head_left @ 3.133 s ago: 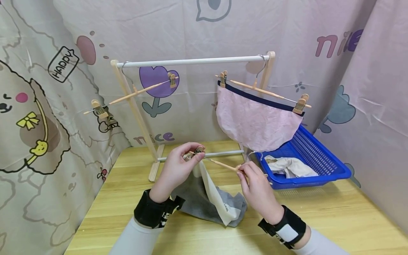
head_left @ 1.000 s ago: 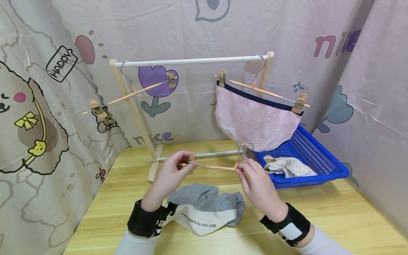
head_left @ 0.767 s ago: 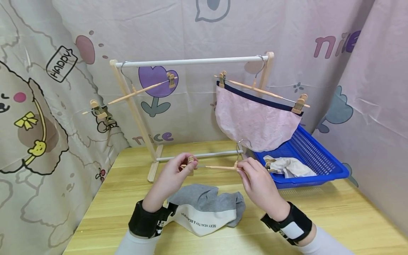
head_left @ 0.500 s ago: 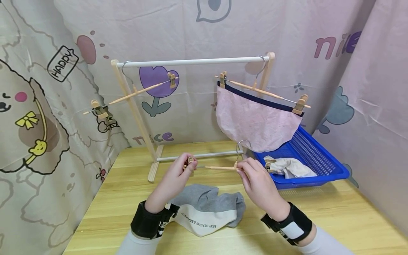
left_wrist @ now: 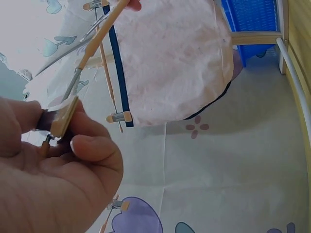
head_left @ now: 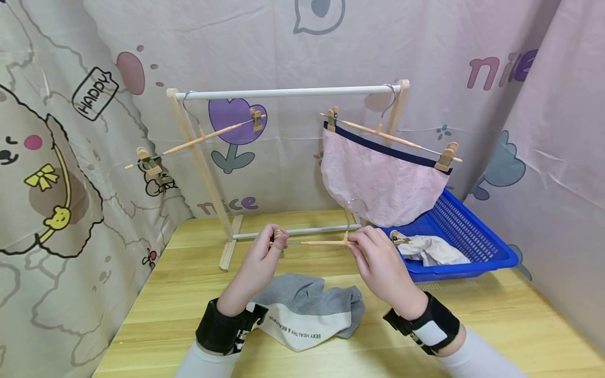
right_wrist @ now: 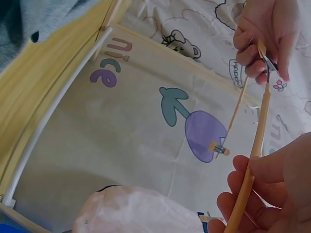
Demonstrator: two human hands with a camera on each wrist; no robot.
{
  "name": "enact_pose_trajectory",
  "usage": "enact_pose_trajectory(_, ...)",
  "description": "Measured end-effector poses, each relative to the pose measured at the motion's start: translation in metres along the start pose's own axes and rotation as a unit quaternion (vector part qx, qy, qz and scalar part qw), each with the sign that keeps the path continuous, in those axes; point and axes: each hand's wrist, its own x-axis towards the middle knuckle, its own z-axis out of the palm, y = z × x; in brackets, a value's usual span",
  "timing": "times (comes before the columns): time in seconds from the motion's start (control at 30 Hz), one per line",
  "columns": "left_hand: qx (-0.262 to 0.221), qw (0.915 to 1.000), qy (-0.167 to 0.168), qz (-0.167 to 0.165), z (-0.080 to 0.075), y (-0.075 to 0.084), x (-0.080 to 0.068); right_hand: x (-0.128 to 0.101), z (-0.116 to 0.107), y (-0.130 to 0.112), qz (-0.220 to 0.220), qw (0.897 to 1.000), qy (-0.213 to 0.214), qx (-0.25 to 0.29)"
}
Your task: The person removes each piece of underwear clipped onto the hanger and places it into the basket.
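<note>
Hanger [head_left: 323, 243] sits crosswise, left hand [head_left: 259, 258] pinching its end clip [left_wrist: 64, 118], right hand [head_left: 382, 261] pinching its middle.

tan clip hanger [head_left: 326, 243] | hook [head_left: 347, 222] upward | nearly level | held in mid-air

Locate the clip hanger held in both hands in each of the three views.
Head: clip hanger just below centre, gripped by the left hand and right hand.
Left wrist: clip hanger slants through the upper left, from the left hand toward the top edge.
Right wrist: clip hanger up the right side, from bottom edge to left hand.
Shared landmark: the hanging pink garment, right of centre, then upper middle, then bottom.
</note>
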Motion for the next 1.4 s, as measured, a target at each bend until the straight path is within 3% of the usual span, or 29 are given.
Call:
enact_pose_trajectory(0.3, -0.024, 0.9984, 0.028, 0.042, -0.003, -0.002, -0.001, 0.008, 0.0, -0.004, 0.006, 1.0, 0.013, 0.006)
enact_pose_trajectory(0.43, -0.037, 0.9974, 0.041, 0.046, -0.005, -0.003, -0.001, 0.007, 0.002, -0.007, 0.005, 0.999, 0.042, 0.006)
enact_pose_trajectory(0.53, -0.04, 0.9958, 0.059, 0.057, -0.009, -0.004, -0.001, 0.006, 0.004, -0.009, -0.025, 0.997, 0.069, 0.009)
enact_pose_trajectory(0.63, -0.039, 0.9938, 0.077, 0.069, -0.013, -0.005, -0.001, 0.005, 0.008, -0.012, -0.078, 0.995, 0.054, 0.022)
enact_pose_trajectory(0.77, -0.037, 0.9926, 0.091, 0.073, -0.017, -0.005, -0.002, 0.0, 0.015, -0.017, -0.148, 0.987, -0.042, 0.037)
enact_pose_trajectory(0.9, -0.032, 0.9924, 0.099, 0.066, -0.021, -0.004, -0.003, -0.009, 0.024, -0.022, -0.181, 0.97, -0.159, 0.025)
enact_pose_trajectory(1.0, -0.03, 0.9916, 0.109, 0.062, -0.024, -0.003, -0.003, -0.014, 0.029, -0.024, -0.179, 0.951, -0.252, 0.008)
enact_pose_trajectory(1.13, -0.039, 0.9907, 0.115, 0.06, -0.026, -0.003, -0.003, -0.018, 0.036, -0.024, -0.177, 0.916, -0.359, -0.017)
enact_pose_trajectory(1.23, -0.047, 0.9906, 0.115, 0.059, -0.026, -0.002, -0.004, -0.02, 0.042, -0.023, -0.177, 0.895, -0.409, -0.017)
enact_pose_trajectory(1.4, -0.053, 0.9904, 0.113, 0.059, -0.025, -0.001, -0.004, -0.019, 0.052, -0.025, -0.162, 0.875, -0.456, 0.017)
